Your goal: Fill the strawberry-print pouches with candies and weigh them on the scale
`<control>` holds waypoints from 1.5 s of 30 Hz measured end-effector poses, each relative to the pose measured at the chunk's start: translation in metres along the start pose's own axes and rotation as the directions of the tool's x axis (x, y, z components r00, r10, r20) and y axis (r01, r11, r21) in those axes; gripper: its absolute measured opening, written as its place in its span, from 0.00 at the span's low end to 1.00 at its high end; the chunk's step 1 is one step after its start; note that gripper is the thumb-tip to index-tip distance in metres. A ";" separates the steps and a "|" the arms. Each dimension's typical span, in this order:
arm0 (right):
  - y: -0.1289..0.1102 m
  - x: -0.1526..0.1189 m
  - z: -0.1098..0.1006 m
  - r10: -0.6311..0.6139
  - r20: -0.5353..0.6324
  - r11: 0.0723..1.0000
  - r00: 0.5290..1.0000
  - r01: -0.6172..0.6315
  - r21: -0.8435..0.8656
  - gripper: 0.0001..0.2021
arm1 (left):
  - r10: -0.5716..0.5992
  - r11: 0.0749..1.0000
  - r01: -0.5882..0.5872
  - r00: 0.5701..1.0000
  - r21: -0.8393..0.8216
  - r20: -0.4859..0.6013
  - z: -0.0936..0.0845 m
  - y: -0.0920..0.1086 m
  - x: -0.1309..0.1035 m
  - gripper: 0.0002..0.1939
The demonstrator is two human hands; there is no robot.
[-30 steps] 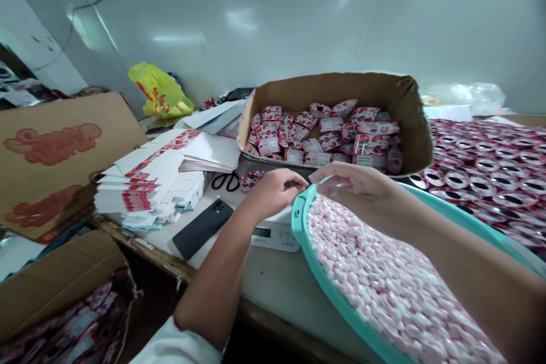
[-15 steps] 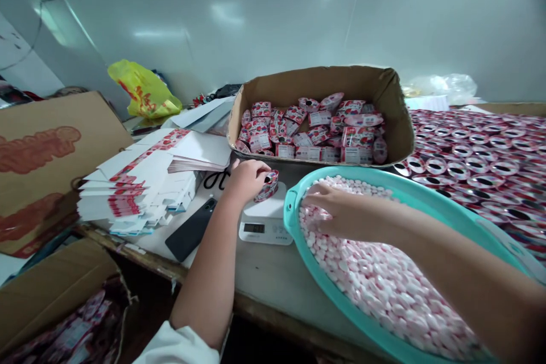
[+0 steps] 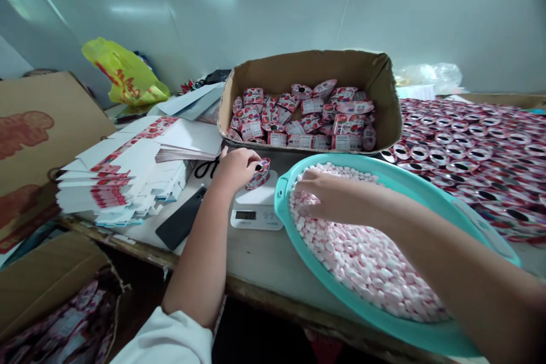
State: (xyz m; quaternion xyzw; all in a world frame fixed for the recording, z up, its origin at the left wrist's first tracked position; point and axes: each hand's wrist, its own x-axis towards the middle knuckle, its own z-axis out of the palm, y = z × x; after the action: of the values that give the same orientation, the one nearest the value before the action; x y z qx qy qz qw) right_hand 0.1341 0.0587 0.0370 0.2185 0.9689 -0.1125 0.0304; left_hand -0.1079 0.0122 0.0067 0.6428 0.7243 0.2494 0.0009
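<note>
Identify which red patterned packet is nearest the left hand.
The packet at the left hand, over the white plastic scale; the rest are boxed or massed farther off.

Tub (image 3: 396, 327): smooth teal plastic, soft sheen; the candies (image 3: 375, 267) in it slightly glossy, seemingly wrapped in clear film. Open carton (image 3: 311, 62) of matt brown cardboard, rough at the torn rim; the printed packets (image 3: 347, 125) inside shiny, like plastic film; yellow bag (image 3: 128, 77) of thin crinkled plastic, glossy. Scale (image 3: 256, 219) in smooth white plastic, folded boxes (image 3: 145, 165) of smooth white card, wall (image 3: 273, 5) glossy, throwing back blurred light.
</note>
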 end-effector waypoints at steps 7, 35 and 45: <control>-0.006 -0.002 -0.008 0.067 0.105 0.998 0.992 -0.068 0.001 0.11 | 0.008 1.000 -0.008 1.000 -0.004 -0.008 0.000 0.001 0.000 0.09; -0.012 -0.006 -0.010 -0.024 -0.050 0.997 0.998 0.027 0.074 0.11 | 0.061 0.998 -0.061 0.996 -0.005 -0.059 0.002 0.005 0.000 0.11; -0.009 -0.001 -0.011 0.025 0.070 0.997 0.997 -0.030 0.072 0.09 | 0.058 0.998 -0.058 0.997 0.011 -0.044 0.003 0.002 0.001 0.09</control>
State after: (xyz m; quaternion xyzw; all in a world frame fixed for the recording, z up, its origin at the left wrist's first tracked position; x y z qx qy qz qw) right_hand 0.1309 0.0528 0.0499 0.2286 0.9594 -0.1549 0.0572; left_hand -0.1051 0.0145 0.0047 0.6579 0.7064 0.2601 -0.0254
